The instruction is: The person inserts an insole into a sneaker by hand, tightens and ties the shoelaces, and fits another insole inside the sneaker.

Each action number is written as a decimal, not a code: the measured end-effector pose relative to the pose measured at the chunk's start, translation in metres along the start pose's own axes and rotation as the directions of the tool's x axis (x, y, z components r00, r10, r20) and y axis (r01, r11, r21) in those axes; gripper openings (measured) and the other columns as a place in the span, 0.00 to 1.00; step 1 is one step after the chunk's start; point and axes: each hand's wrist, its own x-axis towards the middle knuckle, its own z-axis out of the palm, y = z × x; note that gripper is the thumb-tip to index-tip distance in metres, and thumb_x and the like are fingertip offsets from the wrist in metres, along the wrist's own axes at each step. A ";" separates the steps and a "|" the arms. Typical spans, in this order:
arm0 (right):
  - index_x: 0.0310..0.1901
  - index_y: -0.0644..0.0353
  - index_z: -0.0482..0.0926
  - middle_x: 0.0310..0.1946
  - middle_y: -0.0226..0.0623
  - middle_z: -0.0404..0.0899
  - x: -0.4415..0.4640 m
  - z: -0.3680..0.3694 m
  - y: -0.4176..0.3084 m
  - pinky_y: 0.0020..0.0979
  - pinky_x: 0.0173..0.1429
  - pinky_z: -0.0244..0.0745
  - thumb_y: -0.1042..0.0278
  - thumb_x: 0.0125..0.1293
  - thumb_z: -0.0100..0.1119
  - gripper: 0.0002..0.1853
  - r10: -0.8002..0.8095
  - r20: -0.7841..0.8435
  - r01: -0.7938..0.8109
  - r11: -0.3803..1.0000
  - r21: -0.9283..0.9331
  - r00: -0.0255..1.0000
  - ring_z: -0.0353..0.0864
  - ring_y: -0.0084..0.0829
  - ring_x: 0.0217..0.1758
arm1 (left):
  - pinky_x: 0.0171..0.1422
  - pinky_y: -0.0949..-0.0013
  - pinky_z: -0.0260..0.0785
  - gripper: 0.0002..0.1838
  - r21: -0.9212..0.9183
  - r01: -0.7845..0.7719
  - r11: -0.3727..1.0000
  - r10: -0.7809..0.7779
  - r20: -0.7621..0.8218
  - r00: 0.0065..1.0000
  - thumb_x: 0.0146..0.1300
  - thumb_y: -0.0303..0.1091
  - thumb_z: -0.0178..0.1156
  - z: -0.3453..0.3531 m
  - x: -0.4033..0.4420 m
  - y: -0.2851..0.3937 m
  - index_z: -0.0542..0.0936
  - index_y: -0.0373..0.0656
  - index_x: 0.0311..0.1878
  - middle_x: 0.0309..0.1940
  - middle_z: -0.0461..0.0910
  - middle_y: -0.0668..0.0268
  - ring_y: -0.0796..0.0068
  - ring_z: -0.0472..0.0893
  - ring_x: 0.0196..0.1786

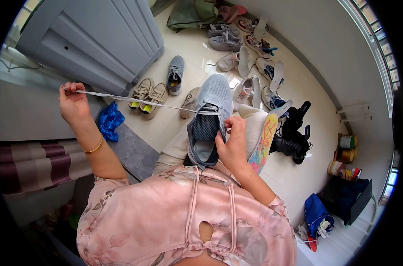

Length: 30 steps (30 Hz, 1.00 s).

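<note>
A grey mesh sneaker (215,91) rests on my lap, its toe pointing away from me. Its dark tongue (207,126) shows in the wide opening. Far out to the left, my left hand (74,104) pinches the end of a pale shoelace (130,98). The lace runs taut from there to the sneaker's eyelets. My right hand (232,142) grips the right edge of the shoe opening, thumb near the tongue. Just right of that hand, a colourful patterned insole (264,142) lies against my leg.
Several shoes with loose insoles stand on the tiled floor at the right, including black shoes (294,137). A grey sneaker (176,75) and beige shoes (149,97) sit ahead left. A grey cabinet (95,40), blue plastic bag (110,122) and blue bag (317,213) flank me.
</note>
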 end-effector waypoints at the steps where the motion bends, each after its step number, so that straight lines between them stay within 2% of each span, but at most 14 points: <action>1: 0.48 0.66 0.67 0.45 0.50 0.67 0.000 -0.002 0.000 0.39 0.52 0.67 0.81 0.49 0.61 0.23 0.022 0.019 -0.023 0.999 0.033 1.000 0.69 0.48 0.48 | 0.41 0.68 0.67 0.10 0.004 -0.014 1.000 0.014 -0.009 1.000 0.73 0.32 0.41 0.001 0.001 0.001 0.69 0.39 0.37 0.30 0.70 0.65 0.73 0.68 0.31; 3: 0.47 0.67 0.68 0.43 0.48 0.69 0.001 -0.003 -0.002 0.37 0.50 0.68 0.81 0.52 0.59 0.19 0.035 0.038 -0.038 0.997 0.071 0.999 0.70 0.46 0.46 | 0.41 0.69 0.67 0.09 0.013 -0.042 0.999 0.042 -0.028 0.999 0.73 0.33 0.43 0.003 0.003 0.004 0.69 0.40 0.39 0.29 0.69 0.65 0.74 0.68 0.31; 6: 0.46 0.68 0.71 0.39 0.46 0.71 0.003 -0.005 -0.005 0.36 0.47 0.70 0.79 0.58 0.57 0.14 0.026 0.021 -0.028 0.994 0.102 0.999 0.72 0.43 0.43 | 0.39 0.69 0.66 0.08 0.088 -0.013 0.996 0.007 0.060 0.998 0.73 0.33 0.45 0.041 -0.029 -0.012 0.70 0.41 0.42 0.29 0.68 0.66 0.75 0.67 0.29; 7: 0.45 0.68 0.72 0.38 0.46 0.72 0.003 -0.005 -0.006 0.35 0.46 0.70 0.78 0.59 0.56 0.12 0.036 0.009 -0.036 0.992 0.123 0.999 0.73 0.42 0.42 | 0.36 0.72 0.65 0.07 0.117 0.029 0.993 -0.041 0.105 0.994 0.72 0.33 0.49 0.052 -0.043 -0.022 0.72 0.43 0.47 0.27 0.68 0.67 0.78 0.66 0.27; 8: 0.44 0.68 0.73 0.37 0.46 0.73 0.003 -0.005 -0.006 0.34 0.45 0.71 0.77 0.61 0.56 0.10 0.046 -0.002 -0.045 0.989 0.143 0.999 0.73 0.41 0.40 | 0.34 0.75 0.64 0.08 0.138 0.061 0.989 -0.086 0.184 0.979 0.72 0.32 0.49 0.068 -0.063 -0.032 0.72 0.41 0.48 0.26 0.68 0.68 0.80 0.65 0.25; 10: 0.44 0.68 0.75 0.36 0.44 0.74 0.003 -0.007 -0.003 0.31 0.43 0.71 0.75 0.63 0.56 0.10 0.095 -0.014 -0.091 0.976 0.199 0.995 0.75 0.35 0.38 | 0.34 0.77 0.65 0.09 0.232 0.149 0.961 -0.224 0.342 0.912 0.71 0.30 0.49 0.087 -0.101 -0.055 0.74 0.38 0.49 0.28 0.71 0.67 0.81 0.66 0.25; 12: 0.45 0.69 0.76 0.34 0.38 0.75 0.002 -0.005 0.004 0.27 0.40 0.69 0.74 0.65 0.56 0.10 0.181 0.000 -0.173 0.938 0.301 0.983 0.73 0.28 0.35 | 0.37 0.76 0.68 0.10 0.508 0.081 0.858 -0.325 0.413 0.851 0.70 0.26 0.50 0.109 -0.147 -0.075 0.76 0.34 0.49 0.33 0.74 0.65 0.82 0.69 0.29; 14: 0.46 0.69 0.77 0.32 0.28 0.76 0.000 -0.001 0.014 0.21 0.39 0.66 0.73 0.67 0.55 0.10 0.298 0.044 -0.286 0.850 0.443 0.953 0.69 0.17 0.33 | 0.41 0.76 0.70 0.11 0.552 -0.020 0.834 -0.357 0.566 0.743 0.67 0.21 0.52 0.115 -0.175 -0.090 0.77 0.33 0.50 0.38 0.77 0.62 0.81 0.74 0.33; 17: 0.45 0.68 0.78 0.30 0.28 0.75 0.000 -0.004 0.014 0.21 0.37 0.68 0.73 0.66 0.55 0.10 0.384 0.101 -0.381 0.781 0.495 0.918 0.71 0.16 0.33 | 0.44 0.77 0.71 0.12 0.579 -0.042 0.814 -0.432 0.652 0.623 0.65 0.18 0.54 0.116 -0.194 -0.100 0.77 0.33 0.51 0.39 0.77 0.62 0.79 0.78 0.38; 20: 0.46 0.68 0.77 0.28 0.25 0.74 -0.001 -0.004 0.017 0.19 0.35 0.66 0.74 0.66 0.55 0.09 0.374 0.073 -0.361 0.795 0.488 0.924 0.69 0.15 0.30 | 0.45 0.76 0.72 0.12 0.602 -0.056 0.796 -0.437 0.636 0.636 0.64 0.18 0.55 0.105 -0.193 -0.108 0.77 0.33 0.51 0.40 0.78 0.62 0.76 0.79 0.42; 23: 0.46 0.68 0.77 0.28 0.24 0.74 -0.003 0.004 0.027 0.19 0.33 0.64 0.74 0.67 0.54 0.09 0.399 0.082 -0.364 0.708 0.606 0.913 0.68 0.15 0.29 | 0.46 0.77 0.72 0.12 0.648 0.020 0.762 -0.492 0.558 0.668 0.63 0.19 0.57 0.101 -0.197 -0.106 0.77 0.34 0.50 0.39 0.78 0.63 0.77 0.79 0.44; 26: 0.47 0.68 0.76 0.29 0.23 0.73 -0.001 0.002 0.025 0.18 0.33 0.63 0.75 0.67 0.54 0.09 0.424 0.139 -0.411 0.662 0.627 0.895 0.66 0.13 0.29 | 0.46 0.78 0.71 0.12 0.706 -0.083 0.704 -0.460 0.542 0.703 0.60 0.20 0.61 0.103 -0.199 -0.102 0.79 0.34 0.48 0.37 0.79 0.64 0.80 0.78 0.42; 29: 0.46 0.68 0.77 0.29 0.23 0.73 -0.001 0.001 0.023 0.17 0.34 0.62 0.75 0.67 0.54 0.09 0.404 0.136 -0.397 0.680 0.616 0.904 0.66 0.13 0.30 | 0.38 0.79 0.68 0.08 0.756 -0.174 0.631 -0.524 0.581 0.623 0.59 0.24 0.64 0.095 -0.192 -0.102 0.80 0.34 0.41 0.29 0.79 0.70 0.84 0.76 0.34; 30: 0.46 0.68 0.76 0.29 0.23 0.73 -0.001 0.001 0.023 0.17 0.34 0.62 0.75 0.67 0.54 0.09 0.404 0.131 -0.392 0.679 0.621 0.905 0.66 0.13 0.30 | 0.35 0.79 0.66 0.06 0.841 -0.080 0.536 -0.661 0.476 0.581 0.59 0.25 0.64 0.095 -0.186 -0.100 0.80 0.34 0.39 0.26 0.77 0.71 0.84 0.74 0.31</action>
